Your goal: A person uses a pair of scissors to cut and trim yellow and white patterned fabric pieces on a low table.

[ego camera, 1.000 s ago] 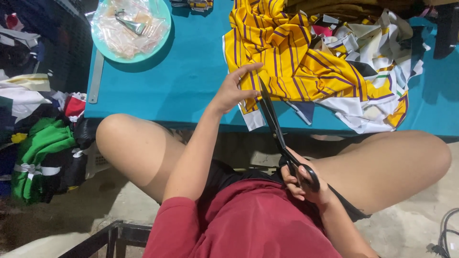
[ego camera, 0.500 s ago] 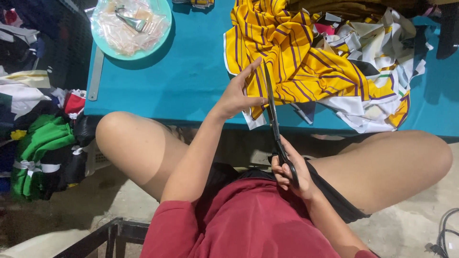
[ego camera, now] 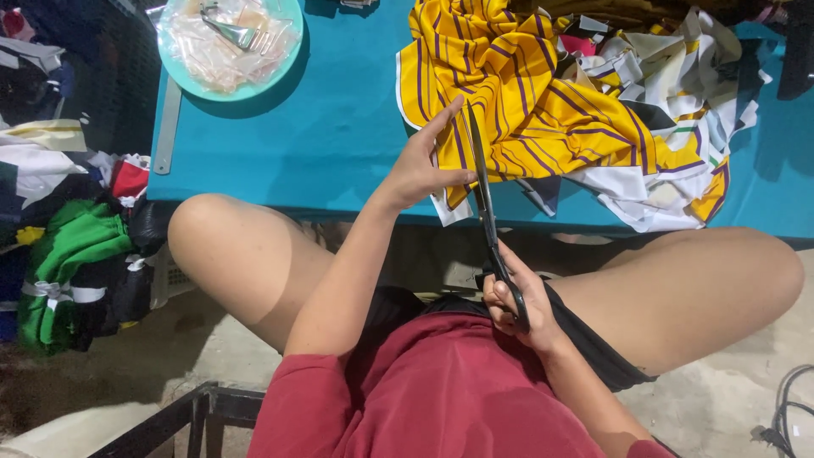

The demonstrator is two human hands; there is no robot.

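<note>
A heap of yellow fabric with purple stripes (ego camera: 526, 93) lies on the teal table (ego camera: 339, 144), mixed with white and multicoloured pieces (ego camera: 678, 110). My left hand (ego camera: 424, 161) rests on the near edge of the yellow fabric, thumb and fingers pinching it. My right hand (ego camera: 513, 297) grips the handles of long black scissors (ego camera: 483, 195) above my lap. The blades point away from me and reach the fabric right beside my left fingers.
A round teal plate (ego camera: 288, 38) with clear plastic bits and a metal clip sits at the table's far left, a metal ruler (ego camera: 165, 127) beside it. Piled clothes, green and white (ego camera: 68, 246), lie on the floor left. A cable (ego camera: 788, 407) lies at right.
The scissors have swung upright and moved forward, so the blades now reach the fabric by my left hand. My right hand shifted left and slightly up.
</note>
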